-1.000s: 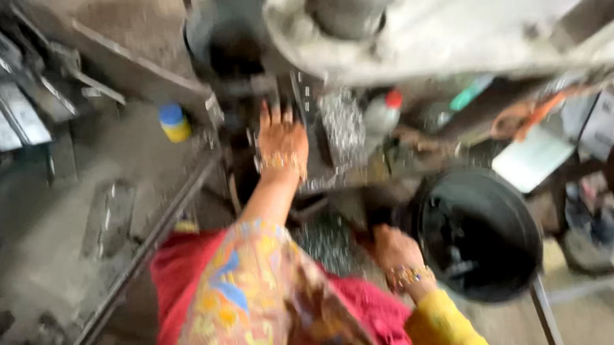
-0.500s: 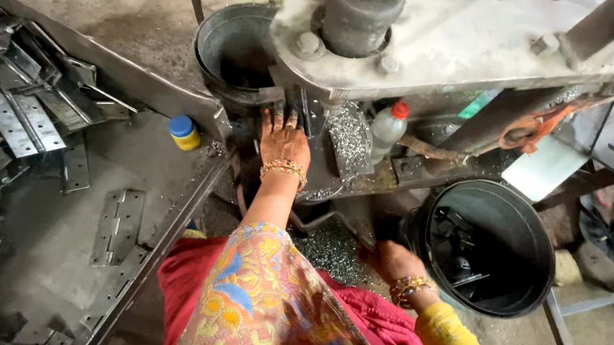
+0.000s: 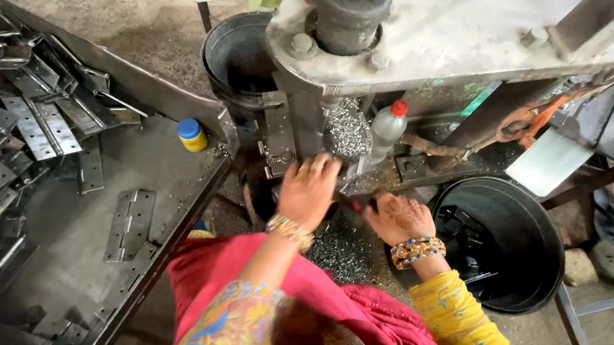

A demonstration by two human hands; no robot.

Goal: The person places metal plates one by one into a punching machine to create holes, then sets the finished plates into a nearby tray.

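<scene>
Left hand (image 3: 308,191): stretched forward at the front of the grey press machine (image 3: 463,19), palm down and fingers spread loosely; it rests near the pile of metal swarf (image 3: 347,127) under the head. Whether it grips a workpiece I cannot tell.
Right hand (image 3: 399,217): lower and just beside the left, fingers curled around something small and dark with a touch of red; what it is I cannot tell.
Hands together: close, nearly touching, both at the working gap of the machine, probably so one feeds while the other clears.
Hinge plates (image 3: 33,132): heaped on the dark metal desk (image 3: 84,254) at the person's left, within reach of the left arm; one flat plate (image 3: 128,223) lies apart nearer the edge.
Black bucket (image 3: 500,245): on the floor just right of the right hand, apparently placed to catch finished pieces.
Plastic bottle (image 3: 386,130): red-capped, propped against the machine beside the swarf.
Small jar (image 3: 192,134): blue lid, yellow body, on the desk's far corner.
</scene>
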